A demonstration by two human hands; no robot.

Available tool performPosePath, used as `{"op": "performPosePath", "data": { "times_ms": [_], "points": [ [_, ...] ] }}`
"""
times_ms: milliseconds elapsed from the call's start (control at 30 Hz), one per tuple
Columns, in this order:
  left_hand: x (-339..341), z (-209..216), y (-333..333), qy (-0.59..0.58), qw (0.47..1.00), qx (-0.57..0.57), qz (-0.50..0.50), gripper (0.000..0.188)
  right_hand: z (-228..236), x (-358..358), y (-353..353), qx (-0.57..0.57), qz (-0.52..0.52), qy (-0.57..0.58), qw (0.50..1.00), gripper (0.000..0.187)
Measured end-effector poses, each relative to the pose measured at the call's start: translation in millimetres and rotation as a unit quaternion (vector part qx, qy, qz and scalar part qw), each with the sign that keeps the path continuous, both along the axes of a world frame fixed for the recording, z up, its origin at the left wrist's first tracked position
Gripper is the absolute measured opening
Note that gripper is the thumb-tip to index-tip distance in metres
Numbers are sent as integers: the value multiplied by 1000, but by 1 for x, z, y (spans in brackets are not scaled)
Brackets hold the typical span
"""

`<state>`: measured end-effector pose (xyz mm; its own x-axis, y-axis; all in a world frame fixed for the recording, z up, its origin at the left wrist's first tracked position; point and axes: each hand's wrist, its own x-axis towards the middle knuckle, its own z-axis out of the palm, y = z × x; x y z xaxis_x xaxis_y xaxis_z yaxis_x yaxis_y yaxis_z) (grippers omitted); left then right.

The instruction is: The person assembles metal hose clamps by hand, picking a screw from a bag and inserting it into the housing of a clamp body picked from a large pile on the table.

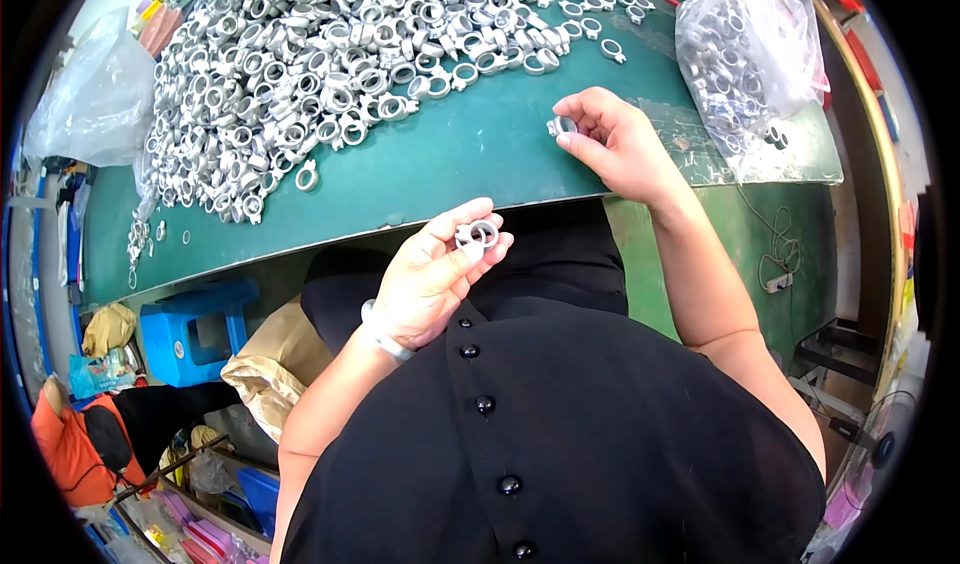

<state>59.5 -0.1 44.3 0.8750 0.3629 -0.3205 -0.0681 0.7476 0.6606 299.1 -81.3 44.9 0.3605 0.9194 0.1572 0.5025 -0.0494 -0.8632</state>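
My left hand (428, 276) is closed on a silver metal ring (485, 232) with a small lug, pinched between thumb and fingers just in front of the table edge. Over the green table (480, 149), my right hand (612, 142) grips another silver metal ring (564, 126) between thumb and fingertips. A large heap of similar metal rings (340, 54) covers the far and left part of the table. One loose ring (307, 175) lies at the heap's near edge, to the left of my hands.
A clear plastic bag of rings (735, 74) stands at the table's right end. Another clear bag (85, 104) lies at the far left. Below are a blue plastic stool (190, 349), a tan sack (270, 374) and a cable with a power socket (779, 283). An orange-clothed person (85, 449) is at lower left.
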Motion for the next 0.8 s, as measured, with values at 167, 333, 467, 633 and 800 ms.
{"op": "performPosePath", "data": {
  "times_ms": [167,333,467,633,800],
  "points": [
    [0,-2,0,12,1000,7,13,39,-5,-9,-1,31,16,60,998,22],
    [0,2,0,9,1000,3,16,38,2,-20,-4,29,58,66,996,22],
    [-1,1,1,5,1000,1,10,39,0,-28,-5,33,73,127,989,27],
    [-1,2,1,2,1000,-6,12,40,-2,-37,-5,68,71,116,988,32],
    [-2,-2,3,-21,1000,-20,9,37,6,-47,-9,59,98,123,986,44]
  ]
}}
